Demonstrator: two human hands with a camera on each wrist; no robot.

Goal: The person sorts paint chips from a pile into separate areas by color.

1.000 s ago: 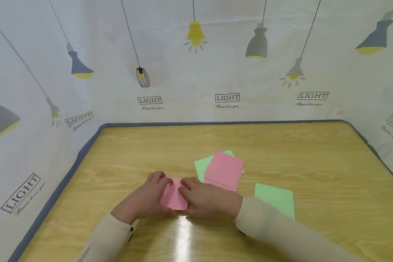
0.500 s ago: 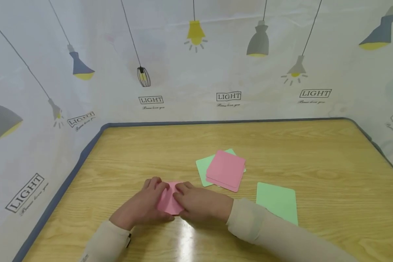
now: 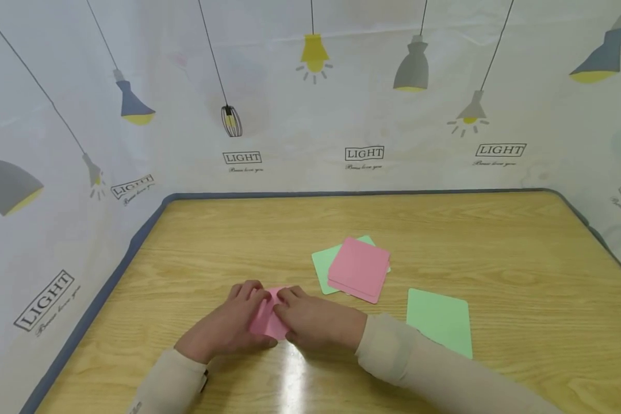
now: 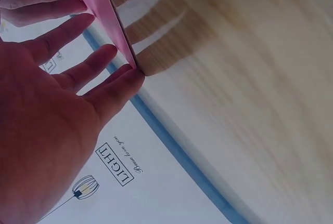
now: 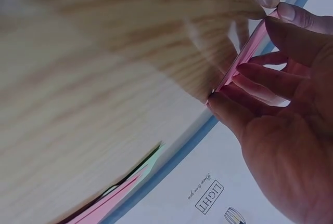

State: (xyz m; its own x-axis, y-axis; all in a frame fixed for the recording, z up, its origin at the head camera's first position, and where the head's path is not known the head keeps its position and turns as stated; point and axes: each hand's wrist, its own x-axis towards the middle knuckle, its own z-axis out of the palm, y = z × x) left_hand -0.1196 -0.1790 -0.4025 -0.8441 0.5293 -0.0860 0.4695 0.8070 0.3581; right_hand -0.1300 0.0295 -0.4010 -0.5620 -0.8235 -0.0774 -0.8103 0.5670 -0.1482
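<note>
A pink card [image 3: 270, 317] lies on the wooden table between the two hands, partly covered by their fingers. Whether it is one card or several stacked is hidden. The left hand [image 3: 232, 323] grips its left side, with bent fingers on top and the thumb by the near edge. From the right, the right hand [image 3: 318, 319] grips the other side with curled fingers. In the left wrist view, the fingertips [image 4: 109, 52] of the left hand meet the edge of the pink card [image 4: 106, 18]. The right wrist view shows thumb and fingers along the pink card's edge [image 5: 250, 44].
Behind and right of the hands, pink cards [image 3: 359, 269] overlap a green card [image 3: 325, 264]. Another green card [image 3: 440, 319] lies farther right, beside the right sleeve [image 3: 393, 348]. A lamp-printed sheet [image 3: 300, 115] surrounds the table [image 3: 227, 241].
Since a second ago, both hands and the pink card have shifted slightly nearer the person and to the left, relative to the other cards. Little differs over the last half second.
</note>
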